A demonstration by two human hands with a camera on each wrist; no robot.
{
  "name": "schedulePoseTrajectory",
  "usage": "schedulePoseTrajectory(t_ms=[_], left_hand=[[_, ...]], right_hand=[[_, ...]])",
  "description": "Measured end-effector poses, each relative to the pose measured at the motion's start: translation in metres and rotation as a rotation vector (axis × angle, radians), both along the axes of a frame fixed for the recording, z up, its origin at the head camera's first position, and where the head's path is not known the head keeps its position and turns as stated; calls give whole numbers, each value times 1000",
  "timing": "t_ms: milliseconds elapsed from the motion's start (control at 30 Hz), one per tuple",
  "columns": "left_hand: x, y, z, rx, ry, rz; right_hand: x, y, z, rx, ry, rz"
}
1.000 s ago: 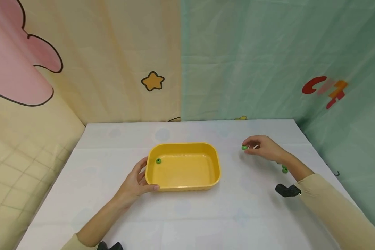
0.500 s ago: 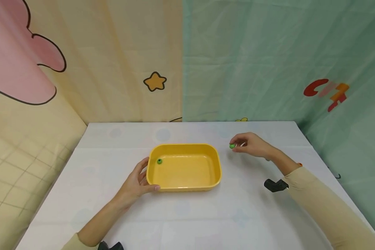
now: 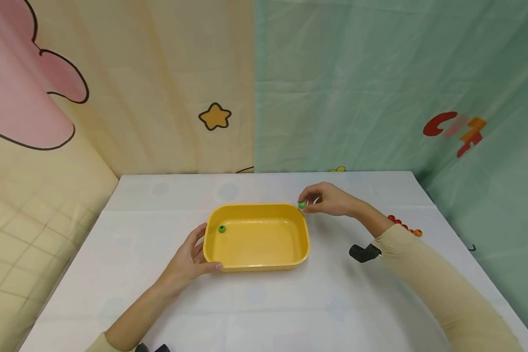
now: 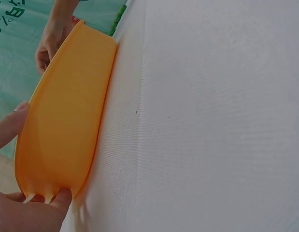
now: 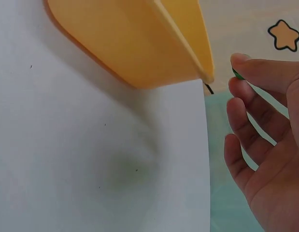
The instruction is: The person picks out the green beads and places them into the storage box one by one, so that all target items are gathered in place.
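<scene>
1. Right hand [image 3: 327, 199]: thumb and index fingertip pinched a green bead [image 3: 302, 205]; the other fingers curved loosely. Bead sat near the tray's far right corner, raised off the table. In the right wrist view a gap showed between bead and wall of the tray.
2. Left hand [image 3: 187, 256]: gripped the left end of the yellow tray [image 3: 264, 239], thumb at the near rim, fingers along the outer wall.
3. Tray stood upright on the table, long side across the view. A second green bead [image 3: 222, 229] lay inside, toward the left end.
4. Beyond the right forearm, red beads [image 3: 391, 217] and orange beads [image 3: 418, 232] lay in a line, partly covered by the beige sleeve [image 3: 444, 283]; count unclear. A black wrist device [image 3: 364, 253] projected beside that sleeve.
5. Surface: white cloth [image 3: 246, 313], faint bluish spots, shallow fold lines; soft shadows fell by the tray and under the right arm.
6. Room: fabric hangings behind, cream [image 3: 167, 73] at left and green [image 3: 356, 88] at right, meeting in a vertical seam. Printed on them: an orange star [image 3: 214, 116], a large pink figure [image 3: 26, 88], a red and orange motif [image 3: 455, 127]; pale grid lines at lower left.
</scene>
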State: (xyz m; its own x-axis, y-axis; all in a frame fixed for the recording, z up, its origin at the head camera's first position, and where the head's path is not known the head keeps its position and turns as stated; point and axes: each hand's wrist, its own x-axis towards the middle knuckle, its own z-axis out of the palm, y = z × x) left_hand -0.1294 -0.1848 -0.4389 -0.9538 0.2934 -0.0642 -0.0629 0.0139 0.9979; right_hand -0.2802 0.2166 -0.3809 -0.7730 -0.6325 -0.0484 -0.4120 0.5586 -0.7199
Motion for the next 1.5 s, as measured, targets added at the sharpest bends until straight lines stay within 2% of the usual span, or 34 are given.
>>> schedulePoseTrajectory(t_ms=[200, 467, 1267, 1500], left_hand=[[-1, -1, 0, 5, 7, -4], [1, -3, -1, -4, 0, 15], [0, -4, 4, -2, -22, 17], [0, -5, 3, 2, -21, 4]], right_hand=[[-3, -21, 7, -9, -30, 41], [-12, -56, 10, -30, -43, 119], [-24, -151, 10, -95, 16, 334], [-22, -169, 10, -78, 7, 358]])
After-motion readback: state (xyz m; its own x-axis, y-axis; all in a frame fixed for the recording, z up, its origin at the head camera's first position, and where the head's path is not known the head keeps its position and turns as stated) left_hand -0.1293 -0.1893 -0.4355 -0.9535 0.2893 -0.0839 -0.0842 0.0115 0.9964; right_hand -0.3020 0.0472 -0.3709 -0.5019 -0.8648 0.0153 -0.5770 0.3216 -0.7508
